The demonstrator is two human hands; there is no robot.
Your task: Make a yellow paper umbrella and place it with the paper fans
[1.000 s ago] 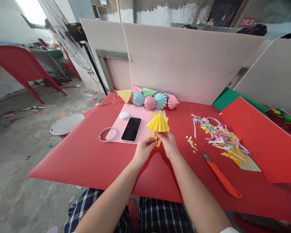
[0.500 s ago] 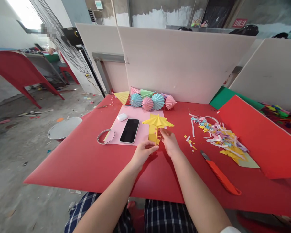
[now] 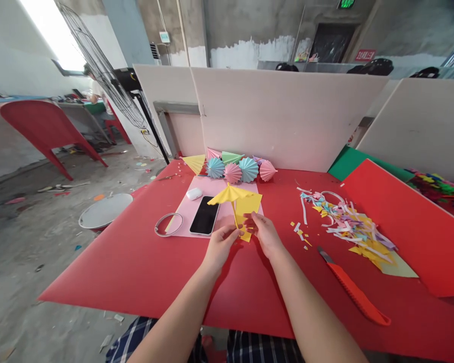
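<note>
A small yellow paper umbrella (image 3: 231, 193) is held upright by its thin stick, leaning a little to the left. My left hand (image 3: 223, 244) pinches the bottom end of that stick. Close by on the right, my right hand (image 3: 263, 231) has its fingers apart and slightly curled, with nothing visible in them. Under and behind the umbrella lies a yellow paper piece (image 3: 251, 203) on a pink sheet (image 3: 181, 214). A black-screened phone (image 3: 205, 216) rests just left of the umbrella.
Folded paper umbrellas (image 3: 232, 172) line the back. A bracelet-like ring (image 3: 168, 225) and a white earbud case (image 3: 194, 193) lie left. To the right are paper scraps (image 3: 348, 222), an orange-handled knife (image 3: 355, 290) and a red board (image 3: 404, 227). A white partition (image 3: 287, 116) stands behind.
The umbrella has tipped to the left, its canopy now partly over the phone. My right hand has drawn away from the stick. The camera view has tilted up a little.
</note>
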